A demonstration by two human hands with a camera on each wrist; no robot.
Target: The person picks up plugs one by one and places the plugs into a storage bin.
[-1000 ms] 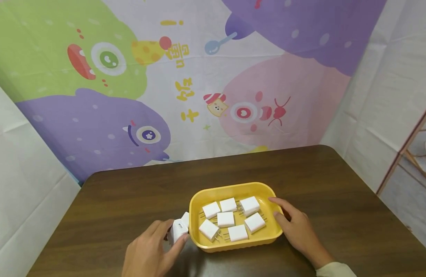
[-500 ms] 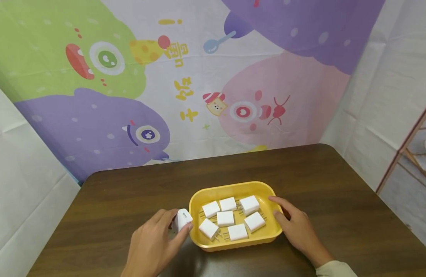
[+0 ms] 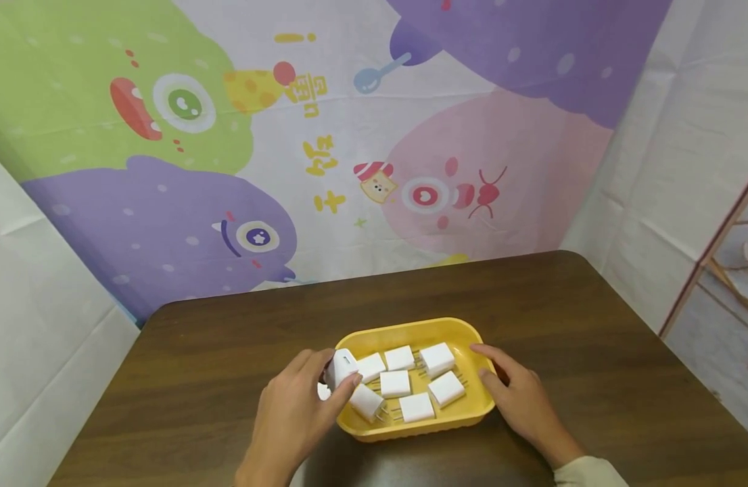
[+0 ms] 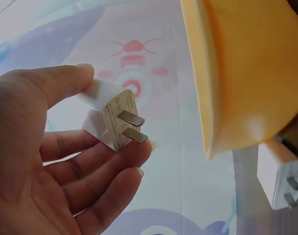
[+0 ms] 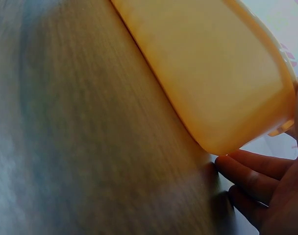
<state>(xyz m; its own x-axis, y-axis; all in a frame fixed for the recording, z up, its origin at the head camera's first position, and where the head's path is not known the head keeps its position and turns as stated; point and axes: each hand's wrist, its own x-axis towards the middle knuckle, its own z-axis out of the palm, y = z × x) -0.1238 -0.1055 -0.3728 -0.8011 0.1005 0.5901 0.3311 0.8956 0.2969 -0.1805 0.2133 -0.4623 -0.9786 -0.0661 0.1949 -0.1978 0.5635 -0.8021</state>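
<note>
My left hand (image 3: 295,406) pinches a white charger plug (image 3: 341,368) between thumb and fingers, over the left rim of a yellow plastic basket (image 3: 404,431). In the left wrist view, two metal prongs stick out from the held charger plug (image 4: 120,115). Another charger plug (image 4: 274,171) is beside the basket, and only a bit of it shows behind the left hand in the head view. Inside the basket lie several more white charger plugs (image 3: 395,383). My right hand (image 3: 523,396) holds the basket's right rim, with other fingers outside, near its base (image 5: 252,176).
A dark brown wooden table (image 3: 228,338) carries the basket. Behind it hangs a cloth backdrop (image 3: 325,237) with cartoon figures. White cloth panels (image 3: 648,169) stand at both sides.
My left hand has moved right and slightly up with the charger plug, from beside the basket to over its left rim. The right hand stays on the basket's right side.
</note>
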